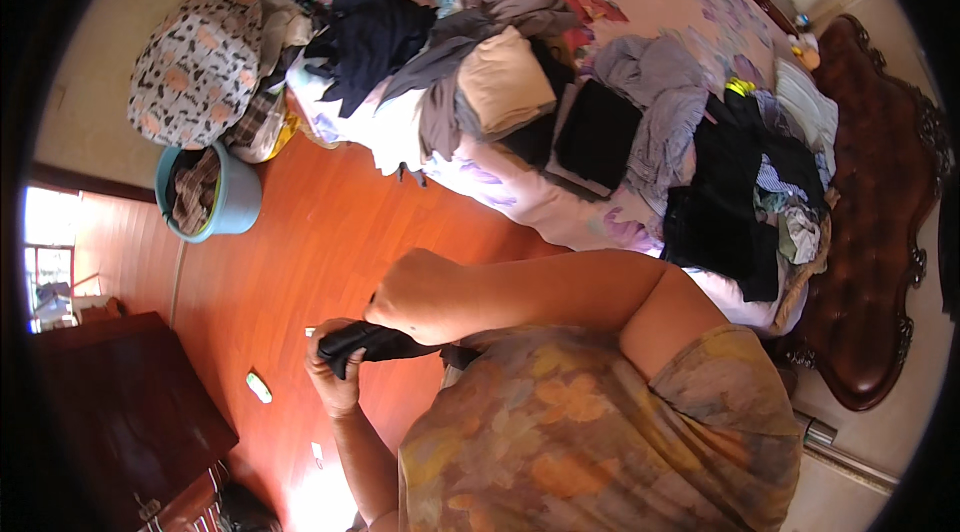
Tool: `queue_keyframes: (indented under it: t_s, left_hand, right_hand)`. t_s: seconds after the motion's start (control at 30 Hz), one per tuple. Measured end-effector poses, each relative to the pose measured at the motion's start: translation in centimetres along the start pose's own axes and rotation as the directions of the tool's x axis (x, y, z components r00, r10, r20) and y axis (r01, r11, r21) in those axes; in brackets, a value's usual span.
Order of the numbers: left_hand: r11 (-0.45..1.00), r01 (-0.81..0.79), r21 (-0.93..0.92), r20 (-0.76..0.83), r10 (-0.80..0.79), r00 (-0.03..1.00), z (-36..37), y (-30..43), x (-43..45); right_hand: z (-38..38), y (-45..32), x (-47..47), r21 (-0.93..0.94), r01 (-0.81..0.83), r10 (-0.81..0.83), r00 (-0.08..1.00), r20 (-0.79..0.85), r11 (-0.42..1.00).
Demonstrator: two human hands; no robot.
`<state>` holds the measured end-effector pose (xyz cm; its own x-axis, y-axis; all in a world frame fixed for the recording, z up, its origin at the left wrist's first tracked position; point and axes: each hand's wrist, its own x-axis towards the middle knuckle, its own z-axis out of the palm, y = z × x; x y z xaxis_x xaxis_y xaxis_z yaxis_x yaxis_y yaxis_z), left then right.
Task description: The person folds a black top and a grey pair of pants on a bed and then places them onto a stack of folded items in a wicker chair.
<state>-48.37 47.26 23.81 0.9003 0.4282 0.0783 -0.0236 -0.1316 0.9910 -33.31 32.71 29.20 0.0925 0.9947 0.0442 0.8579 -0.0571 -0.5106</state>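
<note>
A black cloth garment (pixel 382 343) is bunched in front of my torso, over the wooden floor. My left hand (pixel 334 370) grips its folded left end, with the thumb on the near side. From the right, my right forearm crosses the view, and my right hand (pixel 401 295) is closed at the upper edge of the same cloth. Its fingers are mostly turned away, so the exact hold is hidden. Beyond my arms, the bed holds a folded tan garment (pixel 504 81) on a stack and a folded black garment (pixel 598 133).
Loose clothes, among them a grey striped garment (pixel 660 104) and black trousers (pixel 720 217), cover the floral bedsheet (pixel 547 205). A carved headboard (pixel 862 232) stands right. Left are a light-blue bucket (pixel 240 190), a patterned bag (pixel 196 66) and a dark wooden cabinet (pixel 127 389).
</note>
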Motion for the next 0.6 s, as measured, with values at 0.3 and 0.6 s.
queue_keyframes:
  t_s: [0.3,0.6]
  left_hand:
    - [0.926,0.374,-0.054,0.528,-0.292,0.798,15.6,-1.5,-0.9]
    - [0.968,0.242,0.069,0.769,-0.207,0.605,28.1,-7.4,-0.9]
  right_hand:
    - [-2.2,2.4,-15.7,0.126,-0.216,0.21,0.976,0.055,0.968]
    - [-5.5,2.2,-27.9,0.116,-0.453,0.464,0.879,-0.107,0.884]
